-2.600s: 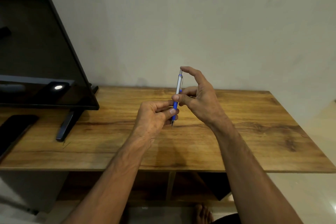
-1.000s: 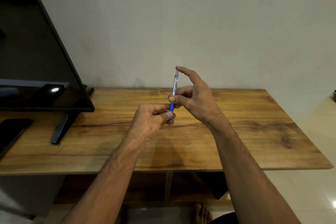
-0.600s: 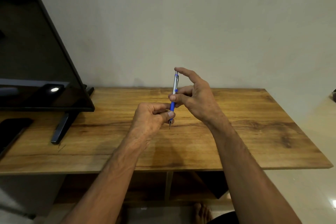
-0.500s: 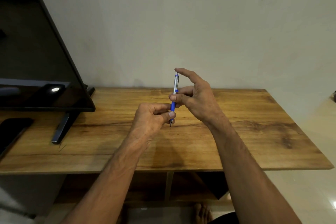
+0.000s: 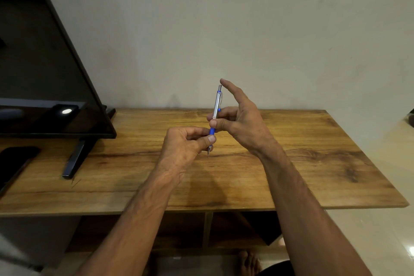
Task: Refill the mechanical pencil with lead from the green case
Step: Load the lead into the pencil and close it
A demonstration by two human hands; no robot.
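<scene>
at centre frame our left hand [image 5: 186, 148] pinches the blue grip near the tip of the pencil [image 5: 216, 110], which stands almost upright above the table [image 5: 313, 163]. just right, our right hand [image 5: 242, 123] pinches the barrel between thumb and middle finger, index raised beside the cap. we judge the pencil light, stiff and slick, best held at the grip. no green case shows, so we cannot tell its contents.

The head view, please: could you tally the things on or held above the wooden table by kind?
Mechanical pencil: 1
Hands holding it: 2, left hand, right hand
Television: 1
Dark phone: 1
Total: 5
</scene>
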